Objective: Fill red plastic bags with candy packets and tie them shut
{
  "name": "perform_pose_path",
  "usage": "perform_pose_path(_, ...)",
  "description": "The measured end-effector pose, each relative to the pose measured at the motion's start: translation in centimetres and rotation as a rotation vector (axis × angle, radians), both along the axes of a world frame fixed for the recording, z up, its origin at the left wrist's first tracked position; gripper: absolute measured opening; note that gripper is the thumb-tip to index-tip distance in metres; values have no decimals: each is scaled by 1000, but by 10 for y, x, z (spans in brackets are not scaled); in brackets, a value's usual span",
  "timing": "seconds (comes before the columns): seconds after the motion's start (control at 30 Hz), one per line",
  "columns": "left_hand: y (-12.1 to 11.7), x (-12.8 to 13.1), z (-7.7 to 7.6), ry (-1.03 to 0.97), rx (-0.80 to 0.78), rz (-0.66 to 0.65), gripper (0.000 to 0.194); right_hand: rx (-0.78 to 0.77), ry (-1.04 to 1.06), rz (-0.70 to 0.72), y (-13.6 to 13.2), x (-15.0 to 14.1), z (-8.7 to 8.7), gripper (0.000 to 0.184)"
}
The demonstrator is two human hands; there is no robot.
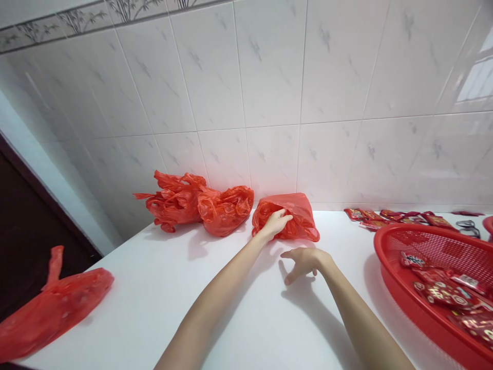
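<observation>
My left hand (278,224) reaches to a red plastic bag (302,208) lying against the tiled wall. Its fingers are curled on the crumpled film at the bag's front, partly sunk into the folds. Just in front of that bag, my right hand (305,259) hovers over the white table (269,313), fingers apart, holding nothing. Left of the bag sit two more crumpled bags, a filled red bag (227,213) and a red bag with loose handles (177,200).
A red plastic basket (404,295) holding several red snack packets (442,293) stands at the right. Behind it, more red packets (396,218) lie along the tiled wall (269,77), near a metallic object (468,227). A tied red bag (61,308) rests at the left edge.
</observation>
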State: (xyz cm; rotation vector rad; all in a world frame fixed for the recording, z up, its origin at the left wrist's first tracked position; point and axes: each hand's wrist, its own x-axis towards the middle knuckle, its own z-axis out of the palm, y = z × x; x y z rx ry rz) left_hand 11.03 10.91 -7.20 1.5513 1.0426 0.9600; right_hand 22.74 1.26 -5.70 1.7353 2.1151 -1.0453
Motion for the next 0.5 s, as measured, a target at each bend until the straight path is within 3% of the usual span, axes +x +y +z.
perform_pose_path(0.2, -14, -25, 4, -119, -157, 10, 14, 90, 173, -163, 3, 18, -1, 97)
perform_pose_path(0.33, -17, -38, 4, -219, -206, 29, 12, 193, 234, -252, 5, 29, -4, 82)
perform_pose_path(0.5, -12, -53, 9, -283, -288, 54, 24, 374, 287, -384, 13, 37, -11, 83)
